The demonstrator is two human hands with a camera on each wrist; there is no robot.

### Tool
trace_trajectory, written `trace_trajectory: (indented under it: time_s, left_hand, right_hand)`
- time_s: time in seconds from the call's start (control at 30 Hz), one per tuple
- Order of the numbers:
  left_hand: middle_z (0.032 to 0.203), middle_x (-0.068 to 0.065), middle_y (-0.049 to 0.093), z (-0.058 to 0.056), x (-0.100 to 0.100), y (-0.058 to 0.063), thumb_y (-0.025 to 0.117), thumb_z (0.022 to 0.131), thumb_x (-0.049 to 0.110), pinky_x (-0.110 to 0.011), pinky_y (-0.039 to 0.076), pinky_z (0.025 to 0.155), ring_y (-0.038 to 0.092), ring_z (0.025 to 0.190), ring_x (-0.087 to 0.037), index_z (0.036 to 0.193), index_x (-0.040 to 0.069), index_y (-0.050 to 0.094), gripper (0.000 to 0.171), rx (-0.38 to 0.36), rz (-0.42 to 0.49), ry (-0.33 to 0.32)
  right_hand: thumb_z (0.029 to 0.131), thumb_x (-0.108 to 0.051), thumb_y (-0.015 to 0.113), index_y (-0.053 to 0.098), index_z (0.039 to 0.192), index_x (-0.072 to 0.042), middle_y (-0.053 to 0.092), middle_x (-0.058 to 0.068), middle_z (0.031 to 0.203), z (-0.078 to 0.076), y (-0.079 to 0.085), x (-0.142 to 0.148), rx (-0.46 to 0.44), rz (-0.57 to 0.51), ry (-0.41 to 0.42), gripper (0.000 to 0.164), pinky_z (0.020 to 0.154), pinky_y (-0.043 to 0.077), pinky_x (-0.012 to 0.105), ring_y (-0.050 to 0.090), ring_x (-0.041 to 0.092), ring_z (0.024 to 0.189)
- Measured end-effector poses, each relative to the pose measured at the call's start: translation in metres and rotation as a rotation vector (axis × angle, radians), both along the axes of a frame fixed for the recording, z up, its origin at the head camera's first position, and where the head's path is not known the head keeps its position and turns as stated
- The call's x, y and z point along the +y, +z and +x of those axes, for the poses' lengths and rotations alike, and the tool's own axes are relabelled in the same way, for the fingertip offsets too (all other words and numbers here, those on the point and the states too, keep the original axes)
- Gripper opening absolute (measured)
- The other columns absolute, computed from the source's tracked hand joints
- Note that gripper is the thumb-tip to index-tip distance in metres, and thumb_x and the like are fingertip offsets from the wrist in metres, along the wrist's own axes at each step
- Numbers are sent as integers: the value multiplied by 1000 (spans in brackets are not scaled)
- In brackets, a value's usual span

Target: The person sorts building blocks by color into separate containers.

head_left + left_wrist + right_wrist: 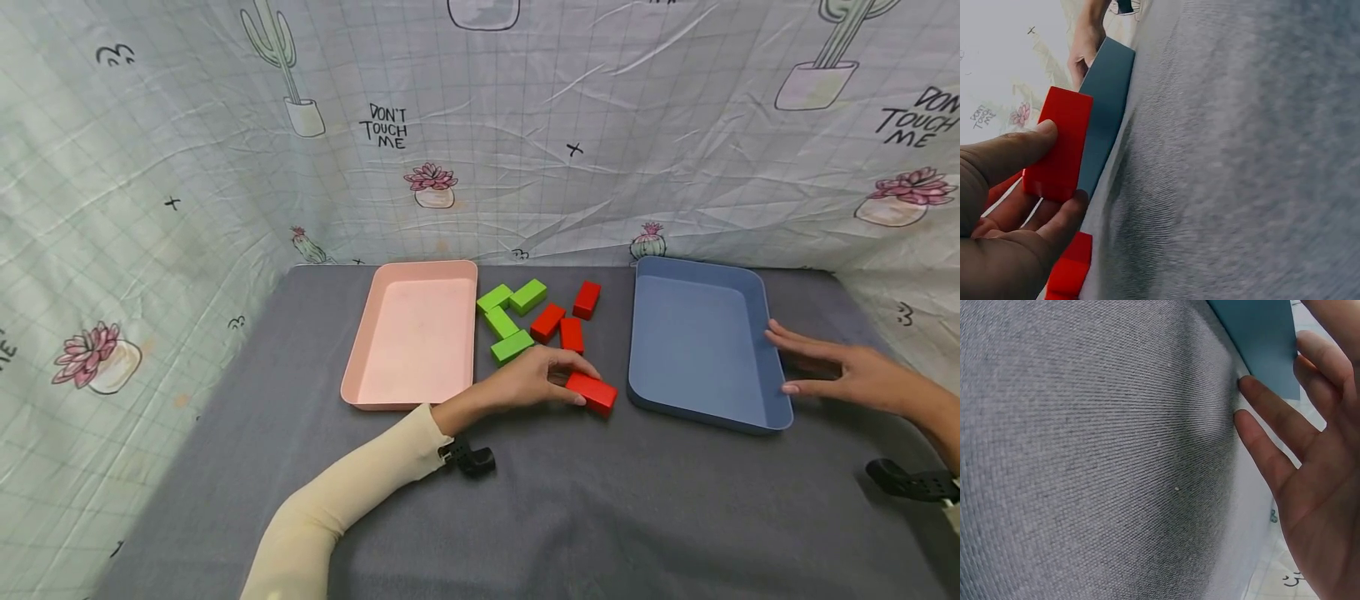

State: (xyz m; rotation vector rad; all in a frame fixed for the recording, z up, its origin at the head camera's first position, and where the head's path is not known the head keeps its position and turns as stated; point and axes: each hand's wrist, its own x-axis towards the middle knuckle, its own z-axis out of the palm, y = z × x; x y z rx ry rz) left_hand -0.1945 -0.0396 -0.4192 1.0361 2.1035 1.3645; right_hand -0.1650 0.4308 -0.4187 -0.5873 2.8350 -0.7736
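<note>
My left hand (536, 379) pinches a red block (594, 393) between thumb and fingers, just left of the blue tray's near corner. In the left wrist view the red block (1060, 142) stands tilted in the grip, thumb on its face. The blue tray (693, 342) has nothing in it. At its right edge my right hand (843, 371) holds its fingers spread, fingertips at the tray's outer wall. Behind the left hand lie several loose red blocks (548, 322) and several green blocks (513, 347) on the grey cloth.
A pink tray (412, 333) lies left of the blocks. Grey cloth (525, 500) covers the table. A patterned fabric sheet (525, 200) hangs along the back and sides.
</note>
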Motion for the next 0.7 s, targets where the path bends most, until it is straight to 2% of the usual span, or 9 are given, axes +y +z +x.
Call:
trace_trajectory:
  time_s: [0.07, 0.17, 0.23, 0.3, 0.33, 0.43, 0.5, 0.6, 0.7]
  left_hand:
    - [121, -1, 69, -1, 0, 1, 81, 87, 6, -21, 54, 95, 63, 105, -6, 124, 9, 72, 38, -4, 20, 12]
    - [120, 0, 71, -2, 2, 3, 82, 87, 7, -22, 55, 95, 65, 105, -6, 124, 10, 73, 39, -12, 49, 24]
    - [120, -1, 72, -3, 3, 4, 82, 86, 7, -24, 55, 94, 65, 107, -6, 124, 9, 73, 39, -26, 70, 24]
    - [119, -2, 72, -3, 5, 6, 81, 87, 6, -24, 55, 95, 65, 107, -7, 125, 8, 73, 39, -40, 91, 19]
    - [120, -3, 72, -4, 6, 7, 81, 87, 6, -25, 55, 95, 65, 107, -7, 125, 8, 73, 39, -47, 101, 16]
    - [121, -5, 71, -4, 8, 9, 81, 87, 4, -26, 55, 96, 65, 107, -9, 125, 6, 72, 39, -60, 124, 9]
    - [121, -6, 71, -4, 9, 10, 81, 87, 3, -26, 55, 97, 65, 107, -9, 125, 5, 72, 40, -57, 129, 9]
    - [123, -6, 71, -4, 11, 12, 80, 87, 4, -26, 55, 97, 65, 108, -9, 125, 5, 72, 40, -51, 132, 8]
    - [124, -5, 70, -5, 14, 14, 80, 87, 4, -25, 54, 98, 64, 110, -9, 126, 6, 72, 39, -38, 138, 0]
  right_hand:
    - [90, -22, 80, 33, 160, -14, 9, -40, 154, 0, 0, 0, 12, 1, 7, 85, 88, 15, -8, 14, -34, 120]
    - [89, -20, 79, 33, 160, -16, 9, -40, 153, -1, -1, 0, 3, -4, -3, 85, 107, 12, 2, 11, -32, 123]
    - [89, -21, 79, 32, 161, -17, 9, -42, 151, -1, -1, 0, -19, -9, -16, 86, 125, 13, 30, 8, -27, 130]
    - [89, -22, 79, 30, 161, -18, 8, -44, 149, -1, -1, 0, -51, -12, -36, 87, 121, 14, 64, 4, -11, 143]
    - [89, -23, 79, 29, 162, -17, 8, -42, 150, -2, 0, 0, -60, -10, -40, 88, 114, 17, 74, 4, 2, 150]
    - [89, -26, 80, 28, 162, -17, 6, -34, 155, -3, 1, -1, -85, 2, -50, 90, 103, 20, 83, 6, 37, 153]
    - [89, -28, 80, 28, 162, -17, 6, -23, 161, -3, 2, -1, -88, 12, -44, 90, 102, 21, 83, 9, 47, 151]
    - [89, -29, 79, 28, 162, -19, 8, -13, 165, -4, 4, -2, -82, 12, -35, 90, 101, 23, 82, 9, 40, 153]
    - [91, -28, 78, 27, 163, -20, 8, -22, 163, -4, 4, -2, -80, -4, -22, 88, 101, 21, 83, 6, 21, 154]
